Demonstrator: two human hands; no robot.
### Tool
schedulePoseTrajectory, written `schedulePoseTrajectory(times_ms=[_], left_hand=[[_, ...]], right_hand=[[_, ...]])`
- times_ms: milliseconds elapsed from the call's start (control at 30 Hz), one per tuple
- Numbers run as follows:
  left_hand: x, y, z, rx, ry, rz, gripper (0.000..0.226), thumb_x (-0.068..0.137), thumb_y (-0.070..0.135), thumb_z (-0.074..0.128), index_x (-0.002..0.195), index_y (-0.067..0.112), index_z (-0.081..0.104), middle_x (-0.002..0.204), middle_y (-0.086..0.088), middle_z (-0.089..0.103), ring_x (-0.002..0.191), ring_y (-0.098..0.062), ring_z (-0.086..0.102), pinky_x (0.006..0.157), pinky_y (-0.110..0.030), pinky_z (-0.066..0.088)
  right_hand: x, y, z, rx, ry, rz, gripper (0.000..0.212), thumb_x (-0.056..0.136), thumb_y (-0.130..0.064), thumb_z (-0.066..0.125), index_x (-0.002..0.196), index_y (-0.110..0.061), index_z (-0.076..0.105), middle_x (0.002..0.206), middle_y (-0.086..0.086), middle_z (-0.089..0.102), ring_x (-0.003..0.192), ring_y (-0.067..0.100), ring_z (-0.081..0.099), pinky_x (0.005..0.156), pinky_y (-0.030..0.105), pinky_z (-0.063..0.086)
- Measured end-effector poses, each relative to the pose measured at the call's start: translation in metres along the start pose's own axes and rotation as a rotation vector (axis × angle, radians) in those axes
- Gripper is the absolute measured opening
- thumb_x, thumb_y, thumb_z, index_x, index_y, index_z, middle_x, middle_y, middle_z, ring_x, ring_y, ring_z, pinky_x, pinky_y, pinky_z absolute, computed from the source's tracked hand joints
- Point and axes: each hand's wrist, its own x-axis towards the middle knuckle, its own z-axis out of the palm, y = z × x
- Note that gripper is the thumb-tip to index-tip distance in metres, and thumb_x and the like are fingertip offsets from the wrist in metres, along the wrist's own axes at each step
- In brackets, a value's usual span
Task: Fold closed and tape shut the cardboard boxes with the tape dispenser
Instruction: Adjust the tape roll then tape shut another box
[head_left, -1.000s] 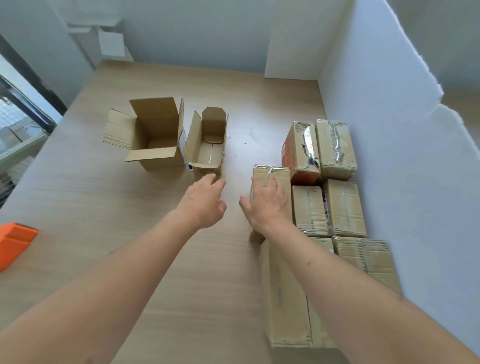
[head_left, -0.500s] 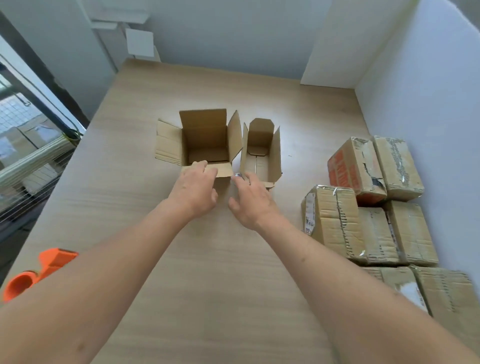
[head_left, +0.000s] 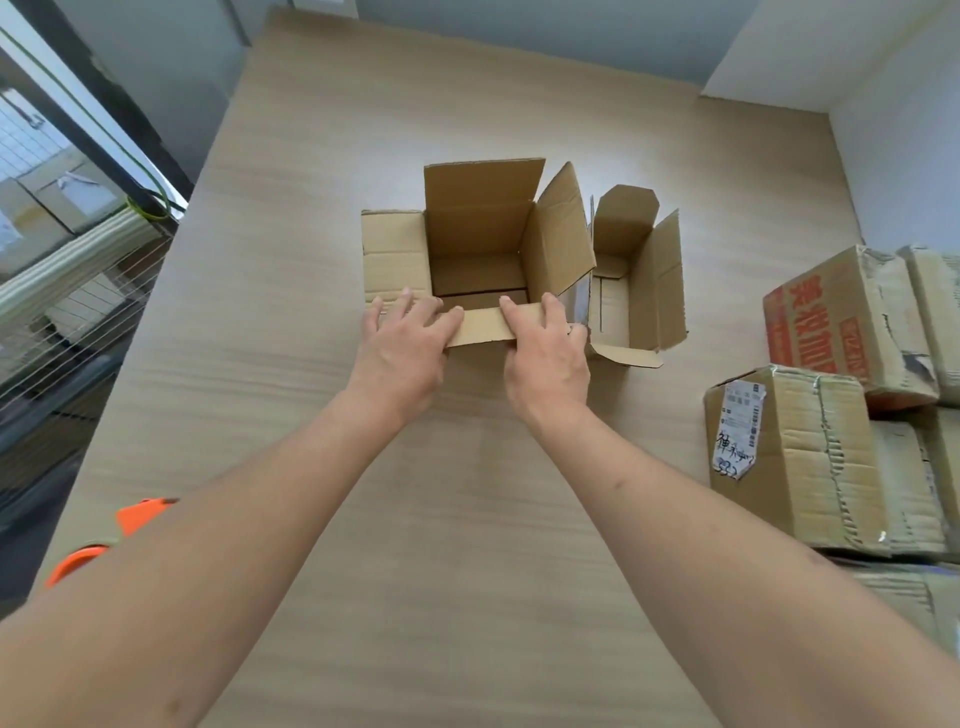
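Observation:
A large open cardboard box stands in the middle of the table with its flaps up. Both hands are at its near flap, which lies folded outward toward me. My left hand holds the flap's left end, fingers laid on top and the thumb hidden. At the flap's right end, my right hand holds it the same way. A smaller open box stands against the large box's right side. The orange tape dispenser lies at the table's near left, partly hidden behind my left forearm.
Several taped boxes are packed together along the right side of the table, one with red print. A white wall runs behind them. The table's left edge drops off beside a window and railing.
My right hand left the taped box on the right and both hands moved onto the large open box's near flap. The view swung left and closer.

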Motion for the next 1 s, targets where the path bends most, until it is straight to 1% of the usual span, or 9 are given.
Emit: schedulePoseTrajectory(times_ms=[167, 267, 367, 467, 567, 667, 767, 867, 1000], left_hand=[[-0.027, -0.012, -0.007, 0.054, 0.01, 0.03, 0.048, 0.092, 0.026, 0.063, 0.14, 0.026, 0.056, 0.134, -0.003, 0.057, 0.14, -0.035, 0.04, 0.117, -0.052, 0.02], [-0.048, -0.012, -0.011, 0.089, 0.007, 0.041, 0.04, 0.091, 0.028, 0.063, 0.131, 0.027, 0.063, 0.122, -0.001, 0.061, 0.131, -0.031, 0.046, 0.116, -0.052, 0.021], [-0.072, -0.006, -0.009, 0.104, 0.005, 0.017, 0.033, 0.091, 0.03, 0.062, 0.124, 0.029, 0.066, 0.119, 0.001, 0.059, 0.126, -0.028, 0.048, 0.115, -0.051, 0.019], [-0.101, 0.004, -0.005, 0.109, 0.01, -0.031, 0.031, 0.09, 0.031, 0.063, 0.121, 0.03, 0.067, 0.123, 0.002, 0.057, 0.127, -0.026, 0.047, 0.114, -0.049, 0.018], [-0.134, 0.013, -0.003, 0.127, -0.006, -0.071, 0.034, 0.088, 0.034, 0.065, 0.122, 0.031, 0.066, 0.131, -0.001, 0.055, 0.128, -0.027, 0.046, 0.11, -0.047, 0.023], [-0.165, 0.015, 0.0, 0.138, -0.045, -0.119, 0.046, 0.084, 0.041, 0.068, 0.129, 0.033, 0.063, 0.14, -0.003, 0.05, 0.134, -0.027, 0.042, 0.109, -0.043, 0.026], [-0.191, 0.012, 0.001, 0.113, -0.082, -0.166, 0.059, 0.081, 0.052, 0.068, 0.138, 0.036, 0.058, 0.147, -0.004, 0.045, 0.142, -0.026, 0.033, 0.115, -0.044, 0.027], [-0.215, 0.003, -0.002, 0.085, -0.12, -0.21, 0.066, 0.08, 0.066, 0.062, 0.139, 0.038, 0.058, 0.146, -0.005, 0.046, 0.142, -0.024, 0.035, 0.117, -0.046, 0.025], [-0.24, -0.013, -0.011, 0.115, -0.19, -0.207, 0.073, 0.077, 0.085, 0.035, 0.128, 0.041, 0.063, 0.137, 0.005, 0.052, 0.129, -0.019, 0.05, 0.106, -0.045, 0.028]], right_hand=[[-0.015, -0.012, 0.0, 0.04, -0.038, -0.053, 0.057, 0.099, -0.013, 0.049, 0.144, -0.048, 0.046, 0.159, 0.002, 0.028, 0.125, 0.033, 0.036, 0.088, 0.037, 0.044], [-0.035, -0.012, -0.001, 0.035, -0.05, -0.085, 0.043, 0.1, -0.02, 0.051, 0.135, -0.045, 0.055, 0.146, 0.004, 0.038, 0.12, 0.032, 0.039, 0.085, 0.036, 0.042], [-0.06, -0.008, 0.002, 0.019, -0.059, -0.125, 0.032, 0.1, -0.022, 0.053, 0.128, -0.038, 0.059, 0.136, 0.007, 0.042, 0.119, 0.033, 0.04, 0.078, 0.035, 0.036], [-0.087, -0.004, 0.005, 0.053, -0.063, -0.159, 0.027, 0.101, -0.026, 0.054, 0.126, -0.034, 0.061, 0.131, 0.007, 0.042, 0.121, 0.032, 0.038, 0.078, 0.035, 0.039], [-0.113, 0.0, 0.005, 0.08, -0.091, -0.225, 0.026, 0.1, -0.032, 0.054, 0.123, -0.032, 0.064, 0.131, 0.006, 0.041, 0.123, 0.031, 0.035, 0.085, 0.038, 0.048], [-0.135, 0.001, 0.006, 0.075, -0.136, -0.279, 0.024, 0.095, -0.031, 0.056, 0.116, -0.029, 0.069, 0.135, 0.005, 0.037, 0.127, 0.03, 0.031, 0.088, 0.039, 0.05], [-0.151, -0.001, 0.01, 0.053, -0.148, -0.317, 0.022, 0.093, -0.026, 0.057, 0.109, -0.028, 0.072, 0.14, 0.004, 0.034, 0.129, 0.029, 0.029, 0.091, 0.039, 0.051], [-0.162, -0.005, 0.012, 0.037, -0.156, -0.34, 0.026, 0.092, -0.017, 0.057, 0.108, -0.027, 0.075, 0.142, 0.003, 0.032, 0.127, 0.029, 0.031, 0.09, 0.037, 0.051], [-0.172, -0.02, 0.014, 0.056, -0.143, -0.341, 0.03, 0.086, -0.009, 0.06, 0.113, -0.022, 0.065, 0.145, 0.004, 0.03, 0.126, 0.029, 0.036, 0.088, 0.037, 0.05]])
